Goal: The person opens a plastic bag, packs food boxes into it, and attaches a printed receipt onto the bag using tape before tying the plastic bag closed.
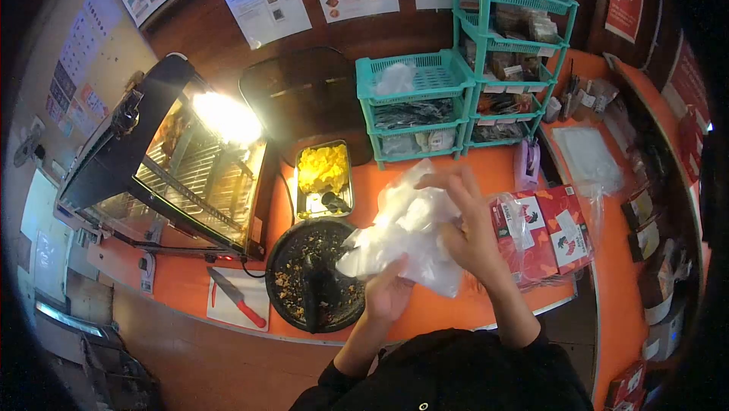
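Note:
A crumpled, translucent white plastic bag [414, 217] is held up above the counter, partly over the black mortar bowl [282, 301]. My left hand [387, 293] pinches its lower edge between thumb and fingers. Against the bag's right side is my right hand [472, 221], thumb and fingers spread apart and bent over the plastic. Whether the bag contains anything cannot be made out. Crumbly brown bits and a dark pestle [323, 289] are in the mortar bowl. Behind it, a metal tray [345, 210] holds yellow food [323, 168] and a dark utensil.
A lit glass food warmer [194, 160] stands left. A red-handled knife [241, 301] lies on a white board [220, 308] near the front edge. Teal racks [414, 96] with packets stand behind. Red boxes [543, 232], a purple tape dispenser [526, 164] and clear bags [588, 156] are right.

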Demonstrator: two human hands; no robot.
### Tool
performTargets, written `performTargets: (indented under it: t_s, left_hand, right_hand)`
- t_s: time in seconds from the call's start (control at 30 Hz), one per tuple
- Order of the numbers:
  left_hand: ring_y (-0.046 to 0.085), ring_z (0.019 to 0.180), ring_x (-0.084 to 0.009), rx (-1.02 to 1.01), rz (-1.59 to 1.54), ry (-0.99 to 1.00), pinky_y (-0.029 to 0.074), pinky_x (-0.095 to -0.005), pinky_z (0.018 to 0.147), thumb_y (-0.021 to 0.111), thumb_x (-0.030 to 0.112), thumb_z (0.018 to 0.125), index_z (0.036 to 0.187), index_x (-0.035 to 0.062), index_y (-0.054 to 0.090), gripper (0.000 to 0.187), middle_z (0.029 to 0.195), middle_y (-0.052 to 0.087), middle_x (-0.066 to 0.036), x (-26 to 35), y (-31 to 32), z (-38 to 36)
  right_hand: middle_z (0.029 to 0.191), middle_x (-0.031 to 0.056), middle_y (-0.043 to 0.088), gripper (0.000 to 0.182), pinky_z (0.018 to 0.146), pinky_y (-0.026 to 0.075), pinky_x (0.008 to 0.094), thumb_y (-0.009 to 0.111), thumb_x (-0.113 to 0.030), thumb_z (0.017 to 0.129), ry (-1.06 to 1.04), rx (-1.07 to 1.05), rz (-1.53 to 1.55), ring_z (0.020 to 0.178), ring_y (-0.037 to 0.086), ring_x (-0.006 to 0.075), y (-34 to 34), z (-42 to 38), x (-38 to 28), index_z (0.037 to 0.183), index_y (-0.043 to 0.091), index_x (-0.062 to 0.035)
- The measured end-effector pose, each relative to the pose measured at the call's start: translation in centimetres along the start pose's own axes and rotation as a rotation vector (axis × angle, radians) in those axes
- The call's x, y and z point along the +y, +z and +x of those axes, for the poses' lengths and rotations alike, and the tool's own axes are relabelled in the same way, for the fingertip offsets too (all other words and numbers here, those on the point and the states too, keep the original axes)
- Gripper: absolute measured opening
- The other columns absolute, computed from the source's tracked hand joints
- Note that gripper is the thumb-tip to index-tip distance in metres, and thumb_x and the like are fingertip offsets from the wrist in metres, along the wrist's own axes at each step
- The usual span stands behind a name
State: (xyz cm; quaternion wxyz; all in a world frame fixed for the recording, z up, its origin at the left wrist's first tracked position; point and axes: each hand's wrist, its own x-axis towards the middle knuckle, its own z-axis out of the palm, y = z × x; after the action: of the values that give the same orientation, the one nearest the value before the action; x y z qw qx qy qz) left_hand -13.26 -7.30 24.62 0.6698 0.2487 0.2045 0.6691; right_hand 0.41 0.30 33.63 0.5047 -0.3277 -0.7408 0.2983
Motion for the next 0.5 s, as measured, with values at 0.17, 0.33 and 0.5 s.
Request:
performTargets:
  t_s: [0.17, 0.33, 0.5]
  left_hand:
    - [0.050, 0.117, -0.0264, 0.065, -0.143, -0.058, 0.043, -0.0454, 0.096, 0.037, 0.017, 0.096, 0.136, 0.0030, 0.031, 0.043, 0.131, 0.047, -0.013, 0.4, 0.6, 0.0]
    - [0.051, 0.117, -0.0245, 0.138, -0.092, -0.097, 0.045, -0.0439, 0.094, 0.035, 0.024, 0.098, 0.136, 0.0038, 0.033, 0.043, 0.130, 0.048, -0.013, 0.4, 0.6, 0.2]
    - [0.053, 0.112, -0.0225, -0.021, -0.302, -0.133, 0.044, -0.0402, 0.095, 0.038, 0.024, 0.098, 0.132, 0.0035, 0.037, 0.040, 0.122, 0.054, -0.013, 0.9, 0.4, 0.1]
  right_hand:
    - [0.115, 0.0133, 0.042, 0.034, 0.084, 0.046, 0.0317, 0.054, 0.006, 0.067, -0.067, -0.007, -0.017, 0.105, 0.053, 0.0254, -0.5, -0.2, 1.5, 0.098, 0.065, -0.0006]
    - [0.115, 0.0199, 0.042, 0.037, 0.088, 0.044, 0.0405, 0.065, -0.002, 0.062, 0.077, -0.064, -0.156, 0.107, 0.050, 0.0368, -0.3, -0.4, -1.4, 0.099, 0.061, -0.0031]
    - [0.114, 0.0170, 0.045, 0.037, 0.085, 0.046, 0.0399, 0.068, -0.001, 0.059, 0.008, -0.030, -0.280, 0.106, 0.051, 0.0360, 0.4, -0.8, 0.3, 0.095, 0.061, -0.0033]
